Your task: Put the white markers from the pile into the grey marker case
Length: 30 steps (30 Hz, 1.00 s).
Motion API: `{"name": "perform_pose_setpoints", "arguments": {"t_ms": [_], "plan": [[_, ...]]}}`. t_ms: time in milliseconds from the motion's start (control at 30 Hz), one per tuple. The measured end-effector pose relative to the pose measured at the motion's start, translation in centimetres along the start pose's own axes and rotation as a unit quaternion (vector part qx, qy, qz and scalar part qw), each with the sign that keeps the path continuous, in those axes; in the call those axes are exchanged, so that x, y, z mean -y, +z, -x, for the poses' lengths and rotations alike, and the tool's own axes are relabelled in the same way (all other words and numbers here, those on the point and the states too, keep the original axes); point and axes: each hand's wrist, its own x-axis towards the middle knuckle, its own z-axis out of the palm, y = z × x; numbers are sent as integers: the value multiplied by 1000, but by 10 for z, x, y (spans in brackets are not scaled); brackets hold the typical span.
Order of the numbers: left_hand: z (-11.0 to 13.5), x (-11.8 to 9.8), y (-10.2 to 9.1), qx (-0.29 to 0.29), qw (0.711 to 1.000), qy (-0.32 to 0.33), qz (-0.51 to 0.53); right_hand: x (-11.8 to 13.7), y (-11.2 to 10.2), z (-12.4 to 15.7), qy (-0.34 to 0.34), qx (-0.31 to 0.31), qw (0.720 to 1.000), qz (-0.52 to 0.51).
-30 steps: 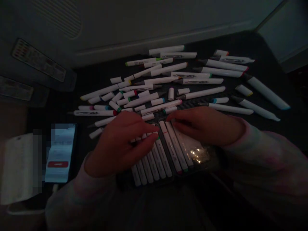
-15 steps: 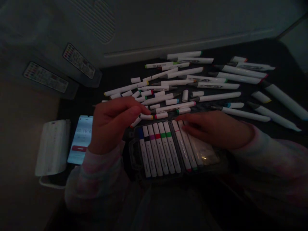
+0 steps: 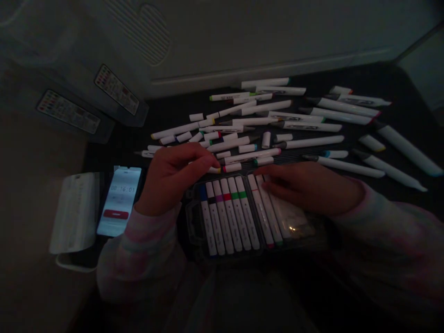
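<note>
My left hand (image 3: 180,178) is closed with curled fingers, thumb and index tips together just above a white marker cap with a yellow end (image 3: 214,170). Whatever lies between those tips, if anything, is hidden. Under my hands lies an opened clear marker case (image 3: 190,217). Its left half holds a row of several white markers (image 3: 231,217) with blue, black, purple, red and green bands. My right hand (image 3: 305,187) rests over the right half, fingers stretched and slightly apart, touching the upper ends of the white markers (image 3: 263,208) there. It covers part of that half.
Loose white markers (image 3: 312,126) and caps (image 3: 266,139) are scattered over the dark table (image 3: 173,104) behind the case. A lit phone (image 3: 118,199) showing a timer and a white face mask (image 3: 74,212) lie left. Clear containers with labels (image 3: 116,90) stand back left.
My left hand has shifted slightly right, and its thumb has moved toward the index tip, covering more of the yellow-ended cap. More of the phone shows. My right hand stays over the case.
</note>
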Motion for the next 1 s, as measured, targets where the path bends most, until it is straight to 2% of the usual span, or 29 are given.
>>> {"name": "perform_pose_setpoints", "arguments": {"t_ms": [233, 367, 533, 833, 1000], "plan": [[-1, 4, 2, -12, 1000, 8, 21, -3, -6, 0, 17, 20, 1000, -12], [-1, 4, 3, -19, 999, 29, 28, -5, -8, 1, 4, 22, 1000, -11], [0, 1, 4, -24, 999, 23, 16, -6, -8, 2, -7, 18, 1000, -15], [-1, 0, 5, 9, 999, 29, 27, -5, -7, 2, -5, 15, 1000, -10], [-1, 0, 8, -15, 999, 26, 29, -5, -6, 2, -10, 9, 1000, -6]]}}
